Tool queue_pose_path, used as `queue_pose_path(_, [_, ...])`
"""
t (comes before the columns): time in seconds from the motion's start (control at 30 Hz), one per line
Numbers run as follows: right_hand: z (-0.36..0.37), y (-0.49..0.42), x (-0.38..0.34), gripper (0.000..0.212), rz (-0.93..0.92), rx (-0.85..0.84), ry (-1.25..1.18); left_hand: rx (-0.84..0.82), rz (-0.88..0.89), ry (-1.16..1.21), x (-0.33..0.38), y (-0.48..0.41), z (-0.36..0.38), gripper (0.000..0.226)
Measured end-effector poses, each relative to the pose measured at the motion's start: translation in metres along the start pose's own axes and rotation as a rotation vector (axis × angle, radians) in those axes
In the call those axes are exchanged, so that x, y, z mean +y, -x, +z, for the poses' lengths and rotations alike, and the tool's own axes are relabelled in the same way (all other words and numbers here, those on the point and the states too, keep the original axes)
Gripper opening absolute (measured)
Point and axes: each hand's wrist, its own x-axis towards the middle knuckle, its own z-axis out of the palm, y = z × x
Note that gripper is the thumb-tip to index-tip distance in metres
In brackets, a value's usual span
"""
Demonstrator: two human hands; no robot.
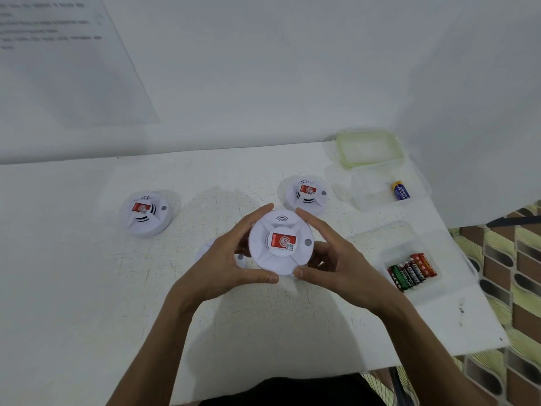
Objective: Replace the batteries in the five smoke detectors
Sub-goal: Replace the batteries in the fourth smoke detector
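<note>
Smoke detector (pixel 281 243) gripped in hands (pixel 227 265) (pixel 336 268); batteries (pixel 411 272) read EVEREADY.

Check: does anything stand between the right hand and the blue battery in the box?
Only the low wall of the open clear box around the blue battery. The right hand and left hand hold a smoke detector.

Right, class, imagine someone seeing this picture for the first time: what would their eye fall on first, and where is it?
Most likely the white smoke detector with a red label, held over the middle of the table by the left hand and right hand gripping its rim. Next, the red, green and black Eveready batteries in a clear tub at the right edge, and a blue 9V battery in a second tub behind it.
</note>
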Motion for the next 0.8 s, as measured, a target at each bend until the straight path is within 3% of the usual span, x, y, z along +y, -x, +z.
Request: queue_pose_path(0.8, [0.002,-0.001,0.005,0.083,-0.009,0.016,0.044,0.007,-0.032,-0.012,-0.006,-0.001,0.002,0.1])
